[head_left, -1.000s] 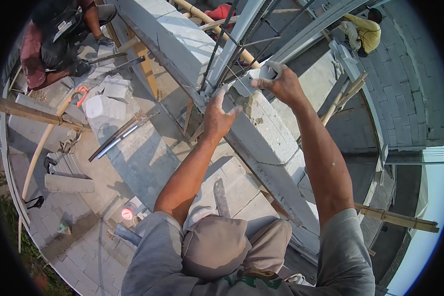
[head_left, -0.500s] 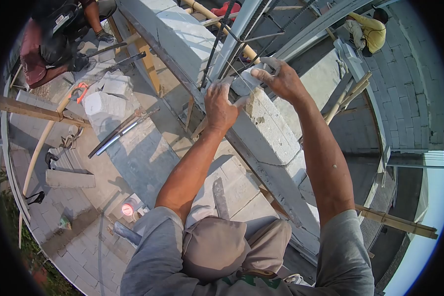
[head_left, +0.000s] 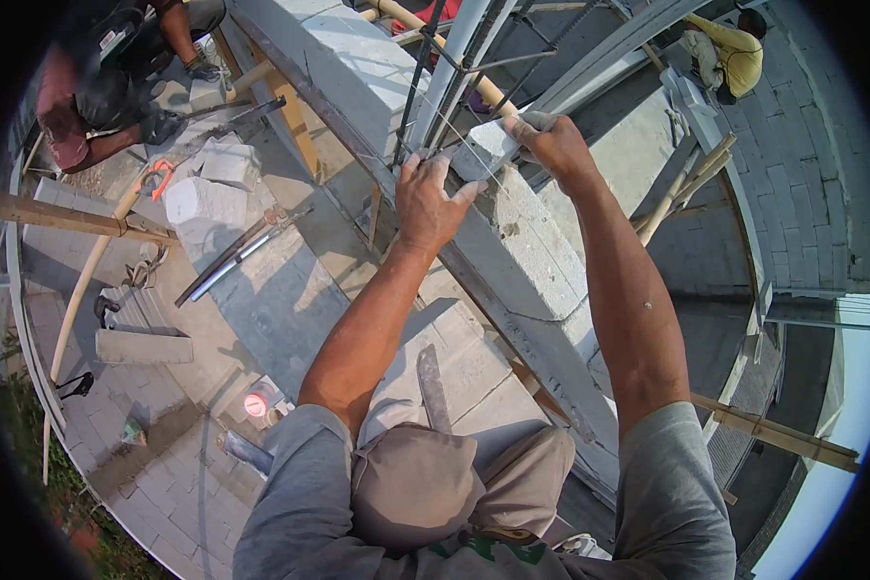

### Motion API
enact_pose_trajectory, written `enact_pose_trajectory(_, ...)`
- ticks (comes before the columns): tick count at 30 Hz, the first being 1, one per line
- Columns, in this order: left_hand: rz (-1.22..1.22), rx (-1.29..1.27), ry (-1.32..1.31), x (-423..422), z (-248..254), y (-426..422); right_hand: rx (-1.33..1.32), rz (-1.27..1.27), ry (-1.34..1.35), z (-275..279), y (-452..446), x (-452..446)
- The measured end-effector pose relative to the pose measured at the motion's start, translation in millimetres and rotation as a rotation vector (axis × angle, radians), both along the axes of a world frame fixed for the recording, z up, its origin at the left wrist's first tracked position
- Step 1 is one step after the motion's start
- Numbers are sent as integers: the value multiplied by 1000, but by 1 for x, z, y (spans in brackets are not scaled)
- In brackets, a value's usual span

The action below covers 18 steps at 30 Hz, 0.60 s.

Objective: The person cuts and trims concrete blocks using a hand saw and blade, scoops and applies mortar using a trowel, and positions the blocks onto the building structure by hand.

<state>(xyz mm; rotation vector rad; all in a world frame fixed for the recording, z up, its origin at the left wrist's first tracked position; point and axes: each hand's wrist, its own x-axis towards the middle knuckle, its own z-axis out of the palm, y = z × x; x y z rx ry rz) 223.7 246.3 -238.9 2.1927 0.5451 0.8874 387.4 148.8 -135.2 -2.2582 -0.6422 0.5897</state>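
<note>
Block (head_left: 486, 151) btwn L hand (head_left: 429, 206) & R hand (head_left: 557, 155), touching both.

1 small block (head_left: 483, 153), pale grey, squat, cut-looking. Top face sunlit, near white; side toward the viewer in shade, darker grey. Sits slightly skewed between 2 hands: right hand (head_left: 534, 150) grips its right end, left hand (head_left: 445, 179) is cupped at its left end, contact there unclear. Located at the far end of the long wall block (head_left: 536, 246), just beside the upright rebar (head_left: 418, 92). Can't tell if its underside is seated. Thin string (head_left: 469, 145) crosses in front of it.
</note>
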Motion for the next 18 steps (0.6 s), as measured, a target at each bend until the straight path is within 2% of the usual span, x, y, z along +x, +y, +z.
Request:
enact_pose_trajectory(4,2,-15,39,0,1,-2,41,22,-31,-4,0,-3)
enact_pose_trajectory(7,1,27,-26,0,-1,-2,48,0,-73,-2,-2,-9)
enact_pose_trajectory(18,26,27,89,-1,-3,1,51,-4,-92,-1,-2,-10)
